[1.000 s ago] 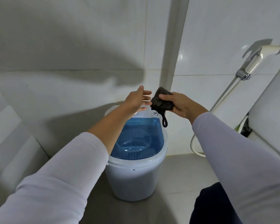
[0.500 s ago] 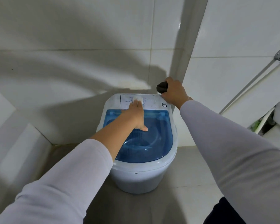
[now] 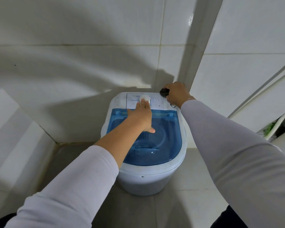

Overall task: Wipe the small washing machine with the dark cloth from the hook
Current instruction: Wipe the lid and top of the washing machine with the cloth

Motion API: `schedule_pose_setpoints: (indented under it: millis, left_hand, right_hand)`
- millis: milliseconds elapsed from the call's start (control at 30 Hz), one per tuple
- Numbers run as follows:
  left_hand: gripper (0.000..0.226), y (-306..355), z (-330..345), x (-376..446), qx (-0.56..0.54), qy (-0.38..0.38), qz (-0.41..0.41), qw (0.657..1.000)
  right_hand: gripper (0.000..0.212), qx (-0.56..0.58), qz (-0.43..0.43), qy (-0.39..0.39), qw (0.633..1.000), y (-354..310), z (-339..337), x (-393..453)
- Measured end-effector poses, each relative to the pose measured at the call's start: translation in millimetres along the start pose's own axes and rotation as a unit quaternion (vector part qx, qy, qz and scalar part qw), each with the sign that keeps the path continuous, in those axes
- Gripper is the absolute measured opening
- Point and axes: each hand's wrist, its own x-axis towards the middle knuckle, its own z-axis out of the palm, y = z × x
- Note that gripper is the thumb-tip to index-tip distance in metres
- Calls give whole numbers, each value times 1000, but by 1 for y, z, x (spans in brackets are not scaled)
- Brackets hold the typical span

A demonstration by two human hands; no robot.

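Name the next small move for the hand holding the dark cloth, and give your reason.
Probably drag the dark cloth leftward across the white control panel. The right hand presses it at the washing machine's back right corner, the panel looks speckled, and the left hand steadies the blue lid.

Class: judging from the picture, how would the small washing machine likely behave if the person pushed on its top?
The washing machine looks like thin plastic, so probably light. Its base narrows, so a sideways push might tip or slide it.
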Motion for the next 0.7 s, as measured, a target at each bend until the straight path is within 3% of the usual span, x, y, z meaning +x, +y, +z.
schedule_pose_setpoints:
  millis: [533,633,700]
  left_hand:
    - [118,0,-3,1,23,-9,-3,1000]
    - [119,0,-2,1,22,-10,-4,1000]
    - [119,0,-1,2,24,-10,-7,1000]
  right_hand:
    - [38,-9,-86,-40,995,13,2,-59]
    - [36,37,-67,-86,993,15,-11,-61]
    - [35,120,-16,-71,990,22,-21,-61]
